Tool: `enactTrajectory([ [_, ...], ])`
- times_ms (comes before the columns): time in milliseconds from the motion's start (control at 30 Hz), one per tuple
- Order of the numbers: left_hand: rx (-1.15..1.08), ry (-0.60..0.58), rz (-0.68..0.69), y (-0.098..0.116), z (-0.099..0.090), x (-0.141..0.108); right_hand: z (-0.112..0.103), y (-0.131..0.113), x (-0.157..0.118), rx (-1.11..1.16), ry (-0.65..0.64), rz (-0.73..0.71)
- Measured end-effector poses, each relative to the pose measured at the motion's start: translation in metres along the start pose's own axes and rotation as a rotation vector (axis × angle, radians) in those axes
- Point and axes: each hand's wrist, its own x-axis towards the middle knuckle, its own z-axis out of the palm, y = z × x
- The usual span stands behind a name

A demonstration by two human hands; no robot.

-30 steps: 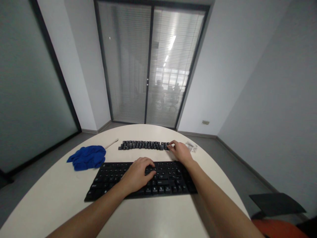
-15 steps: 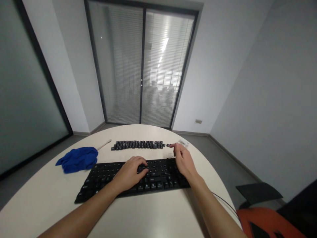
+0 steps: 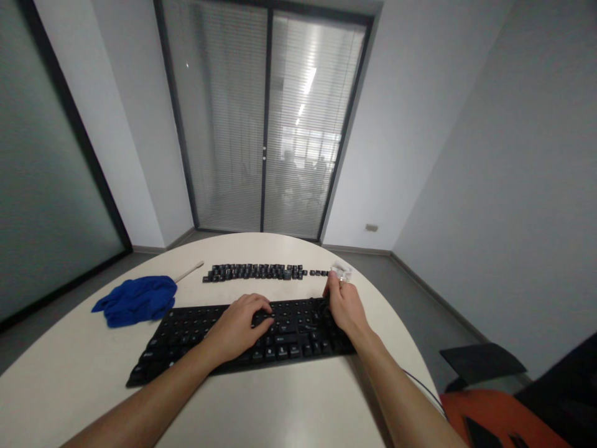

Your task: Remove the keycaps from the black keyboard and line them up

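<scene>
My left hand [image 3: 240, 326] rests over the middle of a black keyboard [image 3: 172, 342], thumb and forefinger apart, with nothing visible between them. Some places on the keyboard have no keycaps. My right hand [image 3: 344, 303] is above the keyboard's right end, thumb and fingers drawn together. Whatever is between them is hidden or too small to name. Just beyond that hand lie loose black keycaps [image 3: 318, 272] in a line, and a clear, whitish plastic piece [image 3: 342, 269]. Several more detached keycaps [image 3: 254, 272] stand in rows behind the keyboard.
On the left of the round white table [image 3: 289, 407] is a crumpled blue cloth [image 3: 135, 302], with a thin pale stick [image 3: 190, 270] beside it. A dark cable [image 3: 420, 381] runs off the right edge, near an orange and black chair [image 3: 489, 417].
My right hand has drawn back from the line of loose keycaps, its fingers now closed together. One more keycap shows in that line. The left hand stays on the keyboard; the view shifted slightly.
</scene>
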Motion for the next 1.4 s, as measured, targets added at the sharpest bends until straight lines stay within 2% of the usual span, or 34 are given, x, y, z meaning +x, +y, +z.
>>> enactTrajectory([
  [900,-0.018,0.013,0.005,-0.002,0.002,-0.001,0.012,0.002,-0.003,0.044,-0.032,-0.044],
  [1400,-0.001,0.016,0.014,-0.005,0.004,-0.001,0.011,0.002,-0.002,0.121,-0.094,-0.053],
])
